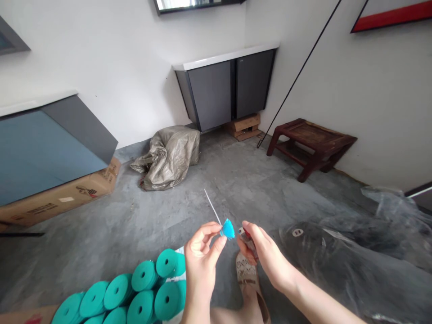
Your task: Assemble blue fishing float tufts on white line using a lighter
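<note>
Perhaps the blue tuft (228, 228) could slip if my left fingers (209, 228), pinching its base, slackened; my right fingers (258, 235) grip an apparent lighter (249, 241).

We are looking out from a single camera worn on the person's head, facing forward and down over the left hand (200, 260) and right hand (265, 254). We are watching the left hand's grip on the blue tuft (228, 228) from close above, just below mid-view. Past the grip, we are facing a room corner and grey cabinet (211, 96), well apart from us. Below the grip, we are peering down onto a patterned shoe (245, 270), with both arms entering from the lower edge.
</note>
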